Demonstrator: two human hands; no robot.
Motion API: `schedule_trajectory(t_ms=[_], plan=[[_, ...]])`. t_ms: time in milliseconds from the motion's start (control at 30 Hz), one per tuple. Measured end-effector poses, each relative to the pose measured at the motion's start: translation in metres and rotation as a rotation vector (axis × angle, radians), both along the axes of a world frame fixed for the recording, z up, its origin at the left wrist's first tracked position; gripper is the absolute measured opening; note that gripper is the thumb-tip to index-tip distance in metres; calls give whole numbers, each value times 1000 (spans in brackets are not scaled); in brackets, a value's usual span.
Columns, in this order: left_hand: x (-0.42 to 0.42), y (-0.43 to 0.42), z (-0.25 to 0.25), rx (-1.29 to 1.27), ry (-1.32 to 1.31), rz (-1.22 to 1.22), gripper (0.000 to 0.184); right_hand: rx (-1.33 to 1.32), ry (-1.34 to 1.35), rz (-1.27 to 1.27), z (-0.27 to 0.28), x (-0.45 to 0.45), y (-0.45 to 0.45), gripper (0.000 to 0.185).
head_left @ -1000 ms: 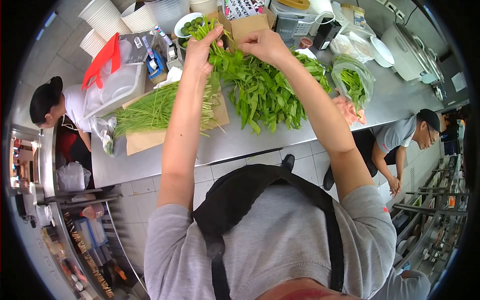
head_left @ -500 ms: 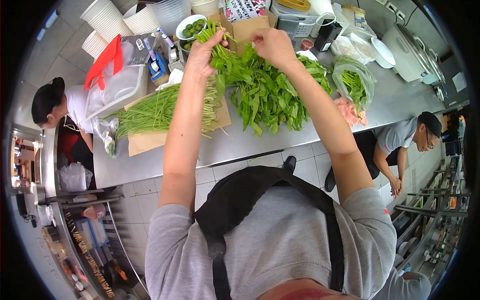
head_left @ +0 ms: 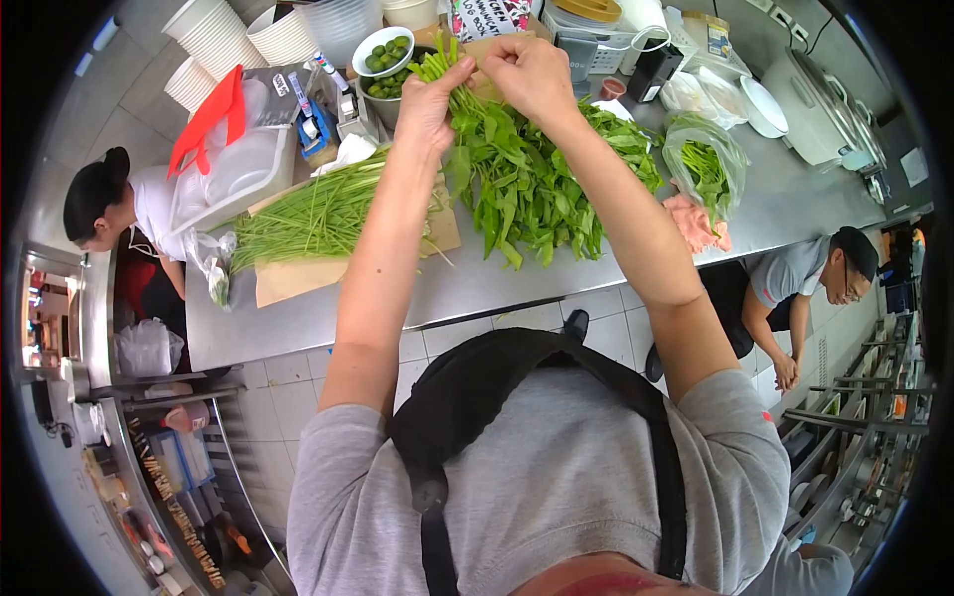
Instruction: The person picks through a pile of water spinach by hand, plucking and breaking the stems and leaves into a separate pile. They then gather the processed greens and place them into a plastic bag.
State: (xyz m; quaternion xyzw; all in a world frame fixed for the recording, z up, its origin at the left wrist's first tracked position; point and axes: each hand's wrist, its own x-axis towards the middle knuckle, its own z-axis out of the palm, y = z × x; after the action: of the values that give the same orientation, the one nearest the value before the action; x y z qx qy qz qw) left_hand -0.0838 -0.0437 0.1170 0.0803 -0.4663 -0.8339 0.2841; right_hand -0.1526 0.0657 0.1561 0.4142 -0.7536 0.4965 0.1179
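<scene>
Clasps a bunch of green stems point(head_left: 435, 66) in a closed left hand point(head_left: 428, 112), over the far part of the desk point(head_left: 487, 288), at the far left of the heaped leafy greens point(head_left: 537, 189); holds the right hand point(head_left: 532, 82) curled just beside, but cannot tell if pinching anything; seems to be picking over the bunch bit by bit, right of the thin stalks point(head_left: 308, 223) on brown paper point(head_left: 298, 283); calls next for a steady left hold and a precise right pinch

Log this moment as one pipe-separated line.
left hand: gripping bunched green leafy stems | right hand: curled beside them, hold unclear | nearby: long thin green stalks on flat brown paper-like sheet
</scene>
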Motion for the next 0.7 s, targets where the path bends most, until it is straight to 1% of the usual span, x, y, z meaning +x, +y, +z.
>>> schedule_trajectory(t_ms=[67,133,167,233,267,333,367,433,467,533,567,633,667,700], plan=[[0,4,1,8,11,22,16,-1,-34,-43,0,-2,1,11],[0,4,-2,17,20,42,16,93,-17,-143,-4,-7,5,14],[1,-2,-6,55,20,24,16,93,-18,-144,-6,-12,8,14],[3,-9,-6,91,22,5,16,442,131,-265,-9,-21,15,17],[4,-12,-7,90,4,-10,17,441,131,-266,-11,-24,16,17],[4,-12,-6,89,-13,-26,17,358,79,-70,-10,-23,17,18],[4,-11,-7,85,1,-16,17,359,79,-71,-10,-21,17,18],[4,-8,-6,81,12,-9,18,55,43,151,-3,-5,15,16],[4,-7,-6,70,17,-8,18,54,41,148,-2,-1,16,16],[5,-4,-4,59,23,-8,18,156,6,192,1,3,16,15],[6,-3,-2,39,4,-14,17,156,7,192,0,2,16,15],[6,0,-2,20,-12,-14,17,185,267,-4,-2,-1,13,13],[4,3,-4,-9,2,-20,17,185,268,1,-4,-5,9,13],[3,5,-5,-38,14,-28,17,160,391,-113,-8,-13,5,12]])
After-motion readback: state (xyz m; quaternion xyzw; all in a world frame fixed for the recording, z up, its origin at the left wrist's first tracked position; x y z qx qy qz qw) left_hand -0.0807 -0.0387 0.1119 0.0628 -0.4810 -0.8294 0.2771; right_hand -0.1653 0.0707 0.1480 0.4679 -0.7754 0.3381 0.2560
